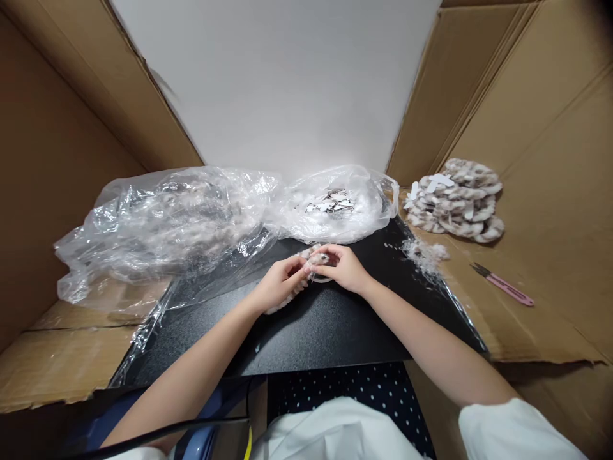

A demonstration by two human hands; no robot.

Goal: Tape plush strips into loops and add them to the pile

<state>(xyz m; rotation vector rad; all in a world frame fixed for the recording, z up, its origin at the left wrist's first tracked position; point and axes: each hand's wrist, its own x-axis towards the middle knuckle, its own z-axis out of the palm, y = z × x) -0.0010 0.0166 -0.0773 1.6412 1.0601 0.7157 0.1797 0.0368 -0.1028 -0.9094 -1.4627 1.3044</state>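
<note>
Over the middle of the black tabletop (pixel 306 338), my left hand (pixel 281 281) and my right hand (pixel 347 269) meet on a fluffy white-and-brown band (pixel 292 298). The left thumb and fingers are closed on it, and part of the band hangs out beneath that hand. My right hand pinches the same piece from the other side, its fingertips almost touching the left ones. A thin pale loop (pixel 322 279) shows just under the right fingers; what it belongs to I cannot make out. The fingers hide much of the band.
A clear plastic bag (pixel 167 223) of fluffy pieces lies back left. Beside it, another bag (pixel 335 220) holds white tags. At right are a pile of fluffy bands (pixel 460 201) with tags, loose fluff (pixel 426 255) and pink thread snips (pixel 505 287). Cardboard walls (pixel 550 128) enclose both sides.
</note>
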